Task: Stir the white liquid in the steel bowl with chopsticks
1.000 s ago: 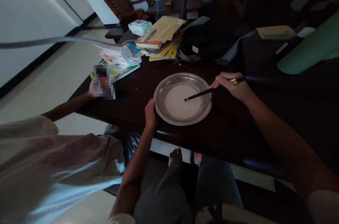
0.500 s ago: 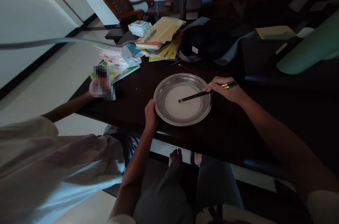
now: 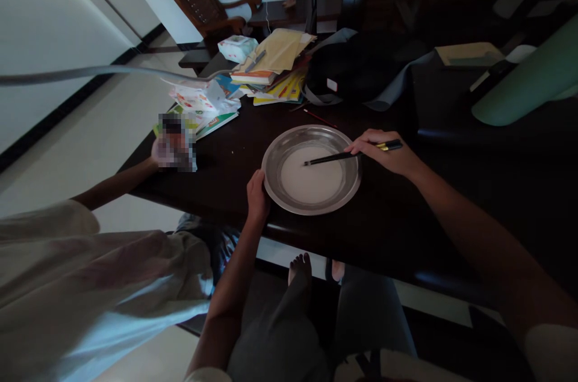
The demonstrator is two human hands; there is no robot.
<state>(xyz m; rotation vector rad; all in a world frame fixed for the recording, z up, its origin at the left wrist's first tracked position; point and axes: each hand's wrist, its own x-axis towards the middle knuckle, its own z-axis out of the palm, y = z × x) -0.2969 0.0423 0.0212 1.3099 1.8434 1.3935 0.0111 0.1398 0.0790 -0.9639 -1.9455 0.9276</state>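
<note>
A round metal basin (image 3: 311, 209) stands on the dark table (image 3: 383, 213), with a milky white liquid (image 3: 311, 180) in its bottom. At the basin's left rim, my left hand (image 3: 257, 195) is closed, gripping the edge. My right hand (image 3: 383, 150) pinches black chopsticks (image 3: 332, 158) with gold bands, held over the basin's right side. Their tips are at the liquid near the middle; whether they dip below its surface I cannot tell.
A person in a pale shirt (image 3: 135, 274) sits at the left, an arm on the table. Behind the basin lie books and papers (image 3: 275, 78), tissue packs (image 3: 237, 48), a red pencil (image 3: 320, 118) and a dark bag (image 3: 361, 69). A green cylinder (image 3: 524, 84) is at the right.
The chopstick tips have shifted slightly away from me and left across the liquid, my right hand moving a little with them. My left hand and the basin have stayed put.
</note>
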